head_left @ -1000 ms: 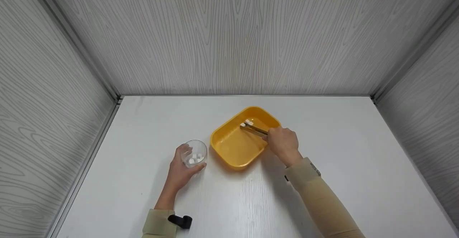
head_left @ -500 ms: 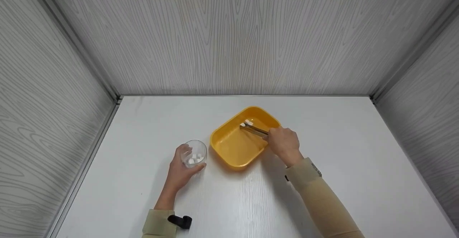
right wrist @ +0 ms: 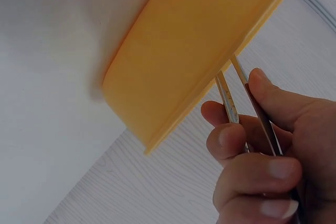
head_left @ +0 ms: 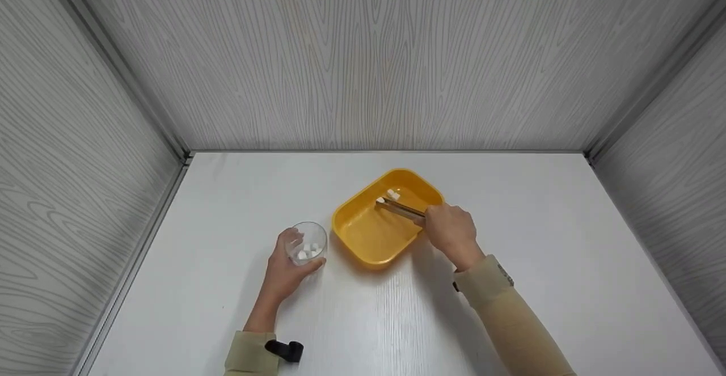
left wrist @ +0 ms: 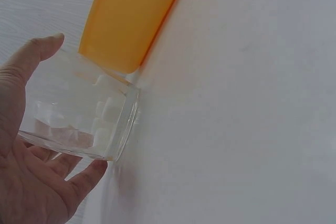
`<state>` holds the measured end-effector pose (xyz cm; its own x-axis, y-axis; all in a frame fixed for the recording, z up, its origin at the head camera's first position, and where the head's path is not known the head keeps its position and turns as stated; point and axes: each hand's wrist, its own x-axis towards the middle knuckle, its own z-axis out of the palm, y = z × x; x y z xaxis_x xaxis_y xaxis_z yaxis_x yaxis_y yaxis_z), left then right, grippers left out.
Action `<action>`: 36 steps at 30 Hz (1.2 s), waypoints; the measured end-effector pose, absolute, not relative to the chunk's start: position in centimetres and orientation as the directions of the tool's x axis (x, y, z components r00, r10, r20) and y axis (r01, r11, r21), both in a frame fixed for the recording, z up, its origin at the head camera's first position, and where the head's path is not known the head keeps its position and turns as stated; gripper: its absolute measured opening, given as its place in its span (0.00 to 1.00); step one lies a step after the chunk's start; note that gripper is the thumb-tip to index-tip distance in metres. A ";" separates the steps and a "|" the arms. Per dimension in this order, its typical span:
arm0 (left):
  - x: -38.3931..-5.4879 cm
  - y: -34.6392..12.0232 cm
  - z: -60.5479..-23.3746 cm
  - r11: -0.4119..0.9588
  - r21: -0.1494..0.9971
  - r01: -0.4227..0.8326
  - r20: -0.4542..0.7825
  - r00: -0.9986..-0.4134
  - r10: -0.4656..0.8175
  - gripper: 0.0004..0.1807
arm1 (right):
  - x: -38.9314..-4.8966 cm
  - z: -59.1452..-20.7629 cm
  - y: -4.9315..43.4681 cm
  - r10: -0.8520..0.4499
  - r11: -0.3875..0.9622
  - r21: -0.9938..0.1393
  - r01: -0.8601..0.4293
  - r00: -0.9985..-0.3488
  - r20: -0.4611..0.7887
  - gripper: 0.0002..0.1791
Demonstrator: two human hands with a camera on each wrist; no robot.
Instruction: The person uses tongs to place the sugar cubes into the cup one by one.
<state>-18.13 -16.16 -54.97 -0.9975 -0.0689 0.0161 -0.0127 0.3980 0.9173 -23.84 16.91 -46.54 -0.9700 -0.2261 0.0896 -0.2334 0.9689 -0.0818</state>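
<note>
My left hand point(head_left: 286, 271) curls round a clear drinking glass point(head_left: 307, 243) that stands on the table; several small white cubes point(left wrist: 107, 108) lie at its bottom. In the left wrist view the thumb lies along one side of the glass and the fingers along the other. My right hand point(head_left: 452, 229) pinches a pair of metal tongs point(right wrist: 257, 111) between thumb and fingers. Their tips reach into a yellow tray point(head_left: 363, 240), with one white cube point(head_left: 380, 200) at the tips. Beside it in the tray lie a few more white cubes point(head_left: 393, 194). In the right wrist view the tray wall hides the tips.
The yellow tray sits at an angle just right of the glass on a white table point(head_left: 363, 325). Grey wood-patterned panels point(head_left: 363, 58) rise at the back and both sides. A black strap piece point(head_left: 285, 350) sticks out from the left sleeve cuff.
The tong tips have shifted slightly left and toward me, and the cube at them has moved away from the other cubes. The left hand and glass have stayed put.
</note>
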 end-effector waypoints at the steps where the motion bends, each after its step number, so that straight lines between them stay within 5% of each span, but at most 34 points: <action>1: -18.2 -16.2 -55.0 0.401 0.916 -0.014 0.015 -0.998 -0.069 0.49 | -23.7 -46.5 16.9 -0.224 0.969 -0.089 -0.231 -0.971 0.085 0.21; 36: -18.2 -16.1 -54.9 0.410 0.912 -0.031 -0.002 -0.997 -0.072 0.50 | -19.6 -43.0 15.4 -0.329 0.909 -0.180 -0.375 -0.913 0.240 0.15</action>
<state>-18.23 -16.09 -54.93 -0.9974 -0.0723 -0.0019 -0.0315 0.4099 0.9116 -19.60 15.44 -43.03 -0.9132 -0.3293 0.2399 -0.3753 0.9092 -0.1804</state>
